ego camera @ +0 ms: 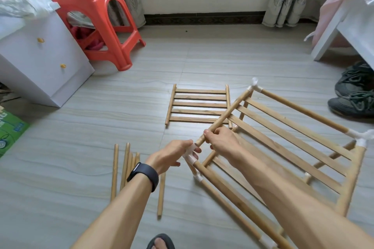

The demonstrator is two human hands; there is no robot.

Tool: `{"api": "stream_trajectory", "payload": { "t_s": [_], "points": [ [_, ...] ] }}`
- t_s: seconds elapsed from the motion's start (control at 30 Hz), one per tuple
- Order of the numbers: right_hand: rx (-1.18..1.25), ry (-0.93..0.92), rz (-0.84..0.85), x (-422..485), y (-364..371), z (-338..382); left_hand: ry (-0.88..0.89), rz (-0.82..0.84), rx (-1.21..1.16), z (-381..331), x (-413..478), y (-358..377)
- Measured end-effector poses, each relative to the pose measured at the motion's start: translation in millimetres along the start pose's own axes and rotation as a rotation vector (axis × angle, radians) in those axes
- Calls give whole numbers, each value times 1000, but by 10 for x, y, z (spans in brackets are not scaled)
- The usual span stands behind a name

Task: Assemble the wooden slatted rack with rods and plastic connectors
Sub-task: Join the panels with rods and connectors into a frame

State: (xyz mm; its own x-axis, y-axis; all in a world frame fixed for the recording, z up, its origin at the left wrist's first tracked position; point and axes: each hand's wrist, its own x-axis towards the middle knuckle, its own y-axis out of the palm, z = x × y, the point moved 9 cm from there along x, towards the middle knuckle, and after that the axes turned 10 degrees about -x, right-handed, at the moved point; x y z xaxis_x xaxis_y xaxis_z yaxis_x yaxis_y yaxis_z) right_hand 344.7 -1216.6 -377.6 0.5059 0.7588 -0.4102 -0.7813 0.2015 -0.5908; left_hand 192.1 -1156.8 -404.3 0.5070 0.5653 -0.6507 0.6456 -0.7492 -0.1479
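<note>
Green box (10,127) shows at the nine o'clock edge of the view, with a white cabinet (40,62) above it toward ten o'clock and an orange stool (105,22) at eleven. On the grey tiled floor (81,147), at seven o'clock from the middle, loose rods (121,168) lie side by side, one more just to their right.

The left hand (172,155), a dark wristband (145,174) on its wrist, comes in from seven o'clock and pinches a white plastic connector (190,152) between curled fingers and thumb. That connector sits on the near-left corner of the partly built rack (293,143). The right hand (220,137), at three o'clock of the left one, has its fingers wrapped round a rod (226,115) near its lower end. The rod slants up toward one o'clock to a far corner connector (254,87). Its lower end meets the mouth of the pinched connector; whether it is seated I cannot tell.

A flat slatted panel (198,105) lies on the floor at twelve o'clock from the hands. The rack fills the four o'clock quarter, tilted, its slats running diagonally. Dark shoes (354,95) sit at the three o'clock edge.
</note>
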Motion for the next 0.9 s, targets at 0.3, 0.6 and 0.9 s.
{"api": "stream_trajectory", "payload": {
  "t_s": [0.3, 0.6, 0.9],
  "points": [
    [-52, 15, -30, 41, 22, -24, 34, -47, 37, -38, 20, 54],
    [32, 20, 7, 75, 40, -54, 75, 38, 162, -137, 25, 105],
    [-3, -63, 100, 41, 157, 22, -45, 131, -6, 100, -124, 61]
  ]
}}
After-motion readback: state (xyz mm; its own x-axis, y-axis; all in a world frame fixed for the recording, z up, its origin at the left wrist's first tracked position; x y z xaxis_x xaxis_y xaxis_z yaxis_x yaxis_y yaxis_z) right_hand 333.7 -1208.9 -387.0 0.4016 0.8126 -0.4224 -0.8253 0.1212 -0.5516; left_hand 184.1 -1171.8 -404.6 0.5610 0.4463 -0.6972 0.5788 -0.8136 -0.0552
